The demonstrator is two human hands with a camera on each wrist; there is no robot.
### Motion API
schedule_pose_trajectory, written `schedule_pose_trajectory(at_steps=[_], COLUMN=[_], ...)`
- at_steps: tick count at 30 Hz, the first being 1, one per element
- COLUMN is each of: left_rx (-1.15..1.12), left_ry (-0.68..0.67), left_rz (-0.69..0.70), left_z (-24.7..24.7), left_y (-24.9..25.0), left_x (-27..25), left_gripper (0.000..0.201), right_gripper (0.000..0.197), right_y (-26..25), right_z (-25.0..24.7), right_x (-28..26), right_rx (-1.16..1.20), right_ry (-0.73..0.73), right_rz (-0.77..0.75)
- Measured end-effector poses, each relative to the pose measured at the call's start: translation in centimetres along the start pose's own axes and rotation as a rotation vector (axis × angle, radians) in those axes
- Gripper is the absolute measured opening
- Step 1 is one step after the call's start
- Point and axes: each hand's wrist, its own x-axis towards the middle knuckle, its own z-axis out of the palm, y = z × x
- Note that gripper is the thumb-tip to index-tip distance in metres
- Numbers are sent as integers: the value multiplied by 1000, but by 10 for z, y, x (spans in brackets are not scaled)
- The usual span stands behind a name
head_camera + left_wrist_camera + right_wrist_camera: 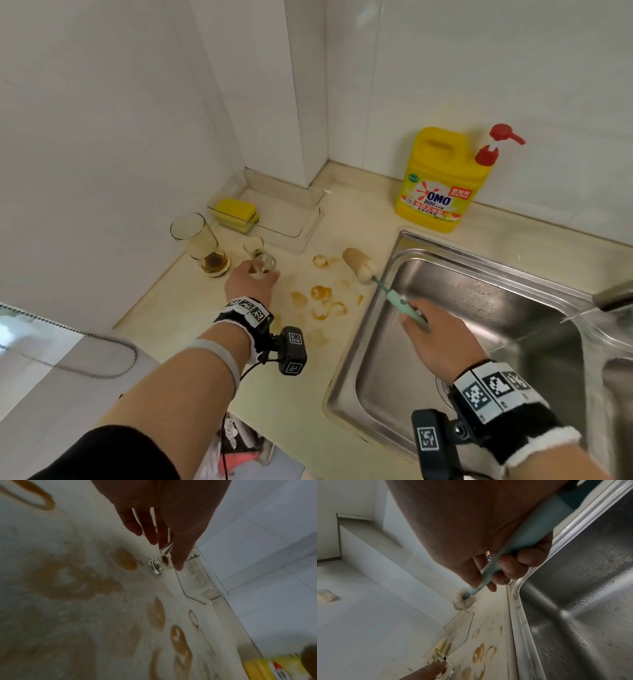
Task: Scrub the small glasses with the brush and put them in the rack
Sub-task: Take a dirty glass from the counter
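Note:
My left hand (261,271) pinches a small clear glass (266,263) between thumb and fingers just above the stained counter; in the left wrist view the small glass (158,564), held by my left hand (164,553), shows a brown residue at its thick base. A second small glass (253,245) stands just behind it. My right hand (415,317) grips the teal handle of the brush (394,297) over the sink's left rim. The brush's cream sponge head (358,265) points toward the counter. In the right wrist view my right hand (496,577) curls its fingers round the brush handle (520,545).
A tall glass (202,243) with brown dregs stands by the left wall. Behind it a clear plastic rack tray (301,226) holds a yellow sponge (236,209). A yellow detergent bottle (438,181) stands at the back. The steel sink (479,308) lies right; orange-brown rings (320,294) stain the counter.

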Motion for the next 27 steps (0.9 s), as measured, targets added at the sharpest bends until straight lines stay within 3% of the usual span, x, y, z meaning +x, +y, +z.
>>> schedule_pose_trajectory(at_steps=[4,7,14,22,27], left_rx=[-7,-76,-113,-135,-252], left_ry=[1,-72,-307,-649,-779], left_rz=[175,292,485,522,427], left_z=[4,12,49,106,137], left_y=[11,33,89,132,134], left_x=[-30,-68,-157,-247,-265], left_gripper=[43,30,29,46,44], right_gripper=[14,13,13,19,16], right_y=[8,18,79,173,204], right_z=[-10,-26,-87,-156,-175], right_x=[-6,-17,-65,-114,-125], right_rx=[20,19,-21,-147,-178], right_ry=[-10,0,37,-9,21], right_rz=[-38,-75,-102,-37,-16])
